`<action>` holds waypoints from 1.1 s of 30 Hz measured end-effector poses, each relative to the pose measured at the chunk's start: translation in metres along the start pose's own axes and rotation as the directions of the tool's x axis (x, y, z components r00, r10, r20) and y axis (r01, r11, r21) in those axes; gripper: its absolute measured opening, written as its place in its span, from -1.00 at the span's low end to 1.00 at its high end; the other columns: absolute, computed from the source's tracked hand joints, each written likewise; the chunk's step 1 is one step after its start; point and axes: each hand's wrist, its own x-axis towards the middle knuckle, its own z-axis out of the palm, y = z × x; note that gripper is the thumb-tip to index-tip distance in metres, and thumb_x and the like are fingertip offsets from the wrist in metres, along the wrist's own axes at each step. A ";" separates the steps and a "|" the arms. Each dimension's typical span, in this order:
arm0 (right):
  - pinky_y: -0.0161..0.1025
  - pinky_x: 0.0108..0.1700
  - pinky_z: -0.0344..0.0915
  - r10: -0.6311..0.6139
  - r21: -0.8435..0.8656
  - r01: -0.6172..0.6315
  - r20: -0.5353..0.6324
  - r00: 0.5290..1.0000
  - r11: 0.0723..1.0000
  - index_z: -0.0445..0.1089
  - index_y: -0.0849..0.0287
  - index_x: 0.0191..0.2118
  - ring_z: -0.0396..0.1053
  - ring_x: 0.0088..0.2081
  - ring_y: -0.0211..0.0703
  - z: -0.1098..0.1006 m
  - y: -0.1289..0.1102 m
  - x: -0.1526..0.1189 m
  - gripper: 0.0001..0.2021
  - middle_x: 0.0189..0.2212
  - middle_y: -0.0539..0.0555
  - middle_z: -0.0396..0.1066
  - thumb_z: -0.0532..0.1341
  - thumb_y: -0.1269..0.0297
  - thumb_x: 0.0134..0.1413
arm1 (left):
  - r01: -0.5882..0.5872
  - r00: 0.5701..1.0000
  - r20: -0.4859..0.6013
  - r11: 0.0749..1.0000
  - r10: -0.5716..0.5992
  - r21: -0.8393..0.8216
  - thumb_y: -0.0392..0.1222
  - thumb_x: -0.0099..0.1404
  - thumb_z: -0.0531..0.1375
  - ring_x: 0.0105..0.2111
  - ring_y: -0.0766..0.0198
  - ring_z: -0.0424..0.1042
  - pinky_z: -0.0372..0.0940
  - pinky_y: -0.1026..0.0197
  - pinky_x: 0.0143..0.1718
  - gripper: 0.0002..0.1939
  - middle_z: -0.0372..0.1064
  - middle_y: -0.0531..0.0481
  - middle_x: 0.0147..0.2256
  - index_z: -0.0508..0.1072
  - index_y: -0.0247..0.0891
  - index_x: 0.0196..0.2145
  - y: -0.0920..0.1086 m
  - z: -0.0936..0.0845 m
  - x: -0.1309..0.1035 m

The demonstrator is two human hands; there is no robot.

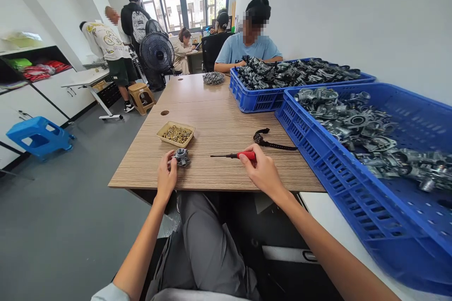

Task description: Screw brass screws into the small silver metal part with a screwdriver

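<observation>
My left hand grips a small grey metal part at the table's near edge, thumb and fingers on its left side. In my right hand is a screwdriver with a red handle, its dark shaft pointing left toward the metal part without touching it. Just behind the metal part lies a shallow tan tray holding many small brass-coloured and silvery pieces. A black watch with its strap spread out rests beyond my right hand.
Two blue crates of metal parts line the right side of the wooden table. A person in a light blue shirt sits across it, near a round pile of parts. A fan, stools and other people are farther back.
</observation>
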 end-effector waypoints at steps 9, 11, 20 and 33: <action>-0.25 -0.59 0.33 0.242 0.366 -0.211 -0.042 0.969 0.906 0.22 0.07 -0.26 0.21 -0.63 -0.23 0.027 0.081 0.014 -0.55 -0.64 -0.19 0.16 0.17 -0.26 0.15 | -0.344 0.853 0.471 0.921 0.225 0.184 -0.23 0.28 0.29 0.08 0.03 0.49 0.40 -0.04 0.13 -0.50 0.48 -0.15 0.06 0.40 -0.12 0.18 0.006 -0.020 0.044; -0.25 -0.61 0.35 0.254 0.392 -0.217 -0.046 0.966 0.894 0.22 0.07 -0.25 0.20 -0.64 -0.24 0.026 0.088 0.016 -0.55 -0.64 -0.20 0.15 0.18 -0.26 0.15 | -0.355 0.849 0.476 0.915 0.229 0.192 -0.29 0.27 0.28 0.01 0.05 0.53 0.43 0.00 0.07 -0.57 0.52 -0.11 -0.02 0.44 -0.10 0.09 0.009 -0.022 0.048; -0.20 -0.65 0.37 0.260 0.406 -0.226 -0.030 0.965 0.885 0.27 0.06 -0.26 0.23 -0.64 -0.20 0.023 0.098 0.024 -0.54 -0.65 -0.14 0.21 0.26 -0.26 0.09 | -0.289 0.876 0.411 0.957 0.250 0.033 -0.33 0.27 0.29 -0.05 0.08 0.52 0.43 0.02 0.03 -0.60 0.53 -0.06 -0.04 0.43 -0.10 0.04 0.029 0.009 0.037; -0.25 -0.64 0.35 0.286 0.406 -0.260 -0.002 0.958 0.876 0.28 0.06 -0.24 0.22 -0.61 -0.22 0.026 0.106 0.025 -0.51 -0.63 -0.13 0.20 0.26 -0.29 0.07 | -0.131 0.930 0.332 0.987 0.155 -0.095 -0.17 0.39 0.22 -0.02 0.11 0.50 0.37 0.02 0.07 -0.79 0.50 -0.12 -0.02 0.37 -0.17 -0.03 0.003 0.011 0.021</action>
